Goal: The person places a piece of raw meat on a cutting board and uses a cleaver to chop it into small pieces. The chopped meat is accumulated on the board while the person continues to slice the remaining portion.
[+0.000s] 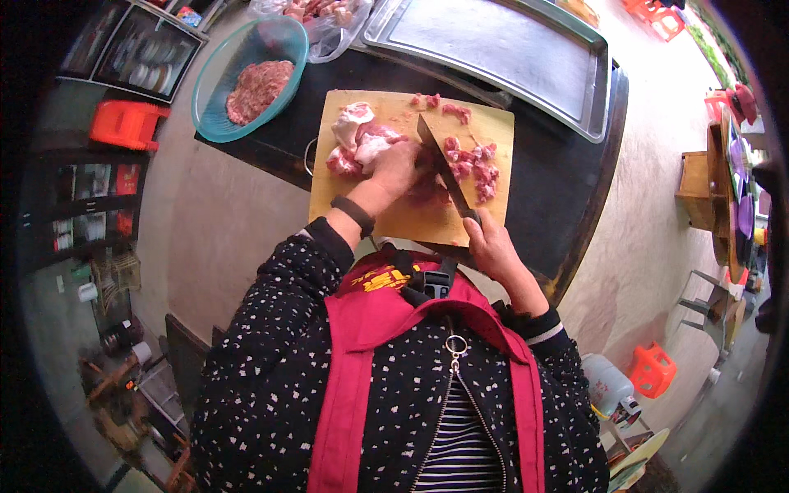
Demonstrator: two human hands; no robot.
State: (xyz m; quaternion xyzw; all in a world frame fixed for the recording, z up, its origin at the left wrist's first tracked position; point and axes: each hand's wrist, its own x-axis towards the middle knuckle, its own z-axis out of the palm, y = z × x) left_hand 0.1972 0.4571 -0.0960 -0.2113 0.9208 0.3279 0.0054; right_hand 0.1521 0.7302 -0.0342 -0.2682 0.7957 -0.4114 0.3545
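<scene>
My right hand (pixel 494 244) grips the handle of a dark-bladed kitchen knife (pixel 449 172), whose blade slants up and left over a wooden cutting board (pixel 382 219). On the board's left part, my left hand (pixel 394 169) presses on raw meat, its fingertips close to the blade and partly hidden. Larger chunks of raw meat (pixel 357 126) lie above and left of that hand. Small cut meat pieces (pixel 484 172) are heaped right of the blade, and a few more scraps (pixel 456 113) lie near the board's far edge.
A teal plastic bowl (pixel 206 101) with minced meat stands at the dark table's (pixel 548 191) far left corner. Beside it is a clear plastic bag (pixel 327 46) of meat pieces. A large metal tray (pixel 493 55) lies beyond the board. Red plastic stools (pixel 126 125) stand on the floor.
</scene>
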